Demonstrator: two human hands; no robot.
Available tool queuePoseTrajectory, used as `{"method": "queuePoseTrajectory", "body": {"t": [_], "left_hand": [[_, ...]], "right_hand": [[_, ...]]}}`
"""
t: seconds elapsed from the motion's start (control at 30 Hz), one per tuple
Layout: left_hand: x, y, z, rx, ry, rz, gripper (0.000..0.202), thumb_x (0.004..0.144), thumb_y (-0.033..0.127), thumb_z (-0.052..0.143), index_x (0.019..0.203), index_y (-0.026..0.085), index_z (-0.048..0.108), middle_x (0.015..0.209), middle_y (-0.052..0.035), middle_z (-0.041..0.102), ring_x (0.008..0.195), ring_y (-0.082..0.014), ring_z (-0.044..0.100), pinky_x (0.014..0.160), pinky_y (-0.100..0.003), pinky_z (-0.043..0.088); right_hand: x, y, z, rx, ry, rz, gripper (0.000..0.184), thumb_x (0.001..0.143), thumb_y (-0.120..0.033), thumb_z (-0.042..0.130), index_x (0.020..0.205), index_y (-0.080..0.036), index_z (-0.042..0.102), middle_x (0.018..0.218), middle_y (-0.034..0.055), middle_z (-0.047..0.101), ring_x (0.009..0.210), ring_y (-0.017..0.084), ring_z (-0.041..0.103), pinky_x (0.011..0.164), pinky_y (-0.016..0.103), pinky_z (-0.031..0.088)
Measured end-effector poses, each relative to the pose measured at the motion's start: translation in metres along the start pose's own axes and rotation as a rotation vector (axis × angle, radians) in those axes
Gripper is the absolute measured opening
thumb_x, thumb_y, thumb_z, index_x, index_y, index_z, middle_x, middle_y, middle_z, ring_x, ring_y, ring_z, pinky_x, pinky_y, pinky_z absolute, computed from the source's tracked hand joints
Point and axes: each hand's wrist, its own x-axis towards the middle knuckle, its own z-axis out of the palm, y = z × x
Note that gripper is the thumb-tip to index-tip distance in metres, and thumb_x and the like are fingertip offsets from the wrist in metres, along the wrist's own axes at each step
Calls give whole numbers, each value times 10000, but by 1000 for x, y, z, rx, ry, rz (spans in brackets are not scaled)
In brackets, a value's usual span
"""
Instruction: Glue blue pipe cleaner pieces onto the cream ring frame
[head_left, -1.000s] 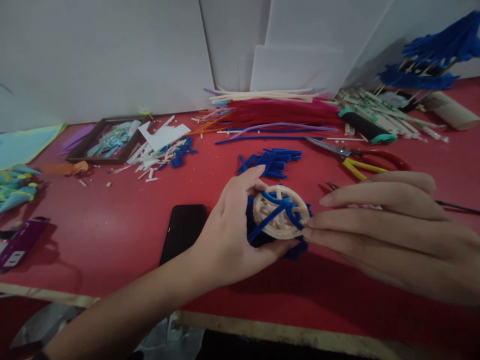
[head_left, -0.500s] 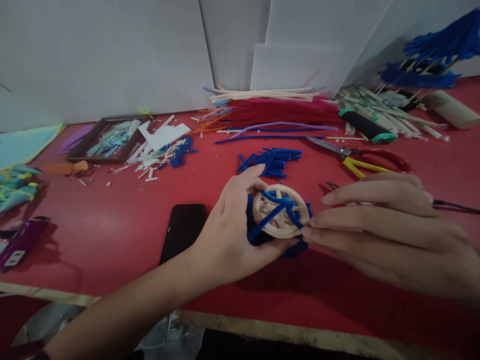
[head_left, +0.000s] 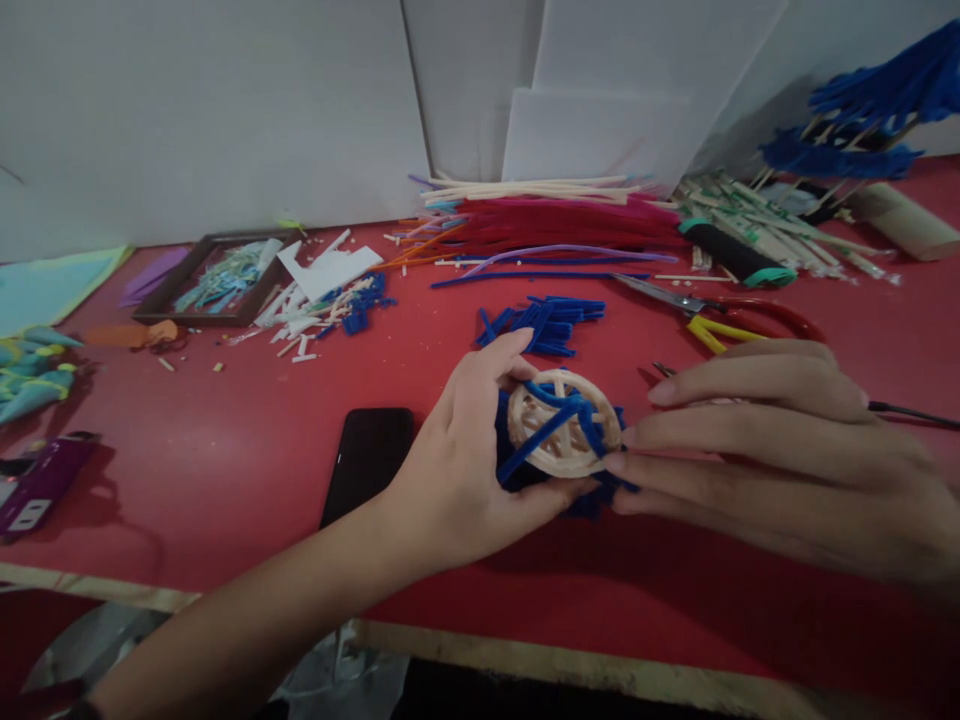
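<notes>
My left hand (head_left: 457,465) is wrapped round a round cream frame (head_left: 564,468) with crossing spokes, tilted so its open side faces me. Blue fuzzy material covers the frame's outside and shows below it. A blue pipe cleaner (head_left: 536,446) lies bent across the spokes. At the frame's right rim, the fingertips of my right hand (head_left: 780,455) pinch one stretch of blue pipe cleaner. Part of what those fingers hold is hidden. Just behind the frame is a pile of short blue pipe cleaner pieces (head_left: 559,325).
Red-and-yellow-handled pliers (head_left: 709,330) lie behind my right hand. A black phone (head_left: 369,460) is left of my left forearm. Farther back lie bundled pipe cleaners (head_left: 555,222), a black-green handle (head_left: 735,252), scraps (head_left: 330,270) and a brown frame tray (head_left: 150,310).
The blue loop inside the frame's right side has drawn tighter against the rim. A blue end now shows below my right fingertips. My left hand has barely moved.
</notes>
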Motion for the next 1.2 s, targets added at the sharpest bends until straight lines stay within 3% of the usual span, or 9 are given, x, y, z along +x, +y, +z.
{"method": "queuePoseTrajectory", "body": {"t": [0.17, 0.3, 0.37, 0.43, 0.57, 0.67, 0.83, 1.0, 1.2], "left_hand": [[0, -1, -1, -1, -7, 5, 886, 865, 416, 825, 1550, 205, 304, 1321, -173, 602, 1177, -289, 676, 1048, -469, 577], [1, 1, -2, 22, 34, 10, 1073, 727, 727, 830, 1541, 221, 346, 1345, -168, 615, 1200, -327, 657, 1098, -528, 532], [3, 5, -4, 24, 72, -38, 1046, 720, 798, 779, 1508, 221, 404, 1347, -166, 623, 1219, -342, 643, 1119, -545, 507], [6, 10, -7, 39, 75, -96, 849, 803, 729, 770, 1424, 218, 497, 1319, -152, 652, 1223, -334, 642, 1113, -523, 506], [15, 19, -13, 57, 40, -109, 353, 914, 404, 770, 1182, 217, 636, 1175, -92, 743, 1137, -263, 693, 1045, -432, 543], [19, 22, -16, -1, 57, -89, 156, 938, 279, 742, 1078, 234, 690, 1096, -60, 791, 1077, -231, 729, 1025, -413, 558], [22, 23, -17, -33, 91, -60, 46, 952, 220, 737, 996, 224, 750, 1049, -43, 824, 1017, -198, 762, 982, -385, 570], [21, 22, -18, -43, 75, -54, 62, 966, 201, 731, 1007, 210, 776, 1034, -27, 845, 1005, -171, 775, 978, -360, 562], [22, 21, -16, -73, 83, -80, 45, 951, 198, 751, 976, 212, 786, 1017, -23, 851, 979, -165, 784, 952, -343, 570]], "right_hand": [[3, -1, -3, -1, -23, 8, 84, 944, -203, 736, 1009, -257, 734, 933, -66, 763, 1075, 122, 656, 935, 322, 522], [2, -1, -5, 13, -61, 5, 74, 992, -253, 678, 1052, -263, 719, 962, -64, 769, 1105, 116, 642, 972, 312, 520], [1, -1, -4, 15, -56, 10, 66, 997, -260, 669, 1042, -260, 718, 958, -59, 768, 1100, 118, 640, 987, 314, 514], [0, -1, -2, 20, -39, 6, 58, 985, -241, 683, 1028, -258, 719, 949, -50, 764, 1086, 124, 644, 988, 318, 519], [3, -2, -2, 41, 10, -3, 48, 954, -263, 733, 998, -259, 715, 943, -19, 748, 1095, 142, 646, 983, 315, 543], [8, 0, -7, 125, -22, -15, 90, 994, -322, 684, 1019, -238, 704, 967, 29, 748, 1102, 166, 651, 983, 337, 567], [20, 6, -6, 81, 36, 90, 64, 1012, -289, 645, 1019, -250, 695, 948, 45, 729, 967, 160, 698, 914, 346, 602], [33, 3, 5, 109, 75, 256, 60, 980, -298, 680, 938, -276, 716, 945, 34, 726, 922, 185, 718, 827, 357, 616], [35, -2, 11, 138, 76, 298, 85, 978, -289, 662, 911, -272, 712, 942, 28, 713, 907, 175, 706, 799, 337, 614]]}}
